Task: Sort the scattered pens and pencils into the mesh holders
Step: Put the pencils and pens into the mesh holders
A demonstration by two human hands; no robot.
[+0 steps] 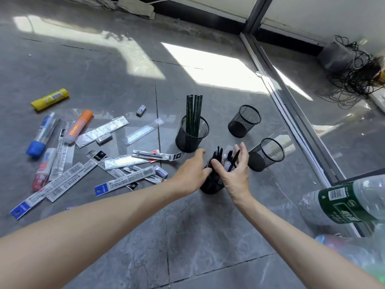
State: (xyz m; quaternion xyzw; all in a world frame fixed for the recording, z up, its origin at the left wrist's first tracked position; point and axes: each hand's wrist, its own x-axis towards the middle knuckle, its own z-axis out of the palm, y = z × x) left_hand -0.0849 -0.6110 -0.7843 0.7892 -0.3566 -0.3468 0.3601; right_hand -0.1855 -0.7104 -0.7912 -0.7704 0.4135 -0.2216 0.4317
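Several black mesh holders stand on the grey floor. The nearest holder (210, 184) holds black pens (220, 155). My left hand (192, 174) cups its left side and my right hand (233, 174) is at its right side, fingers spread around the pens. Behind it, a second holder (191, 135) carries several dark green pencils (193, 113). Two empty holders stand to the right, one at the back (244, 121) and one nearer (266, 154). Packaged pen refills (116, 182) and rulers lie scattered to the left.
Left of the holders lie an orange highlighter (78, 126), a yellow glue stick (50, 99), a blue-capped marker (41, 135), small erasers (140, 110) and a clear ruler (142, 132). A plastic bottle (345, 203) lies at the right. A glass partition rail (291, 113) and tangled cables (352, 80) are beyond.
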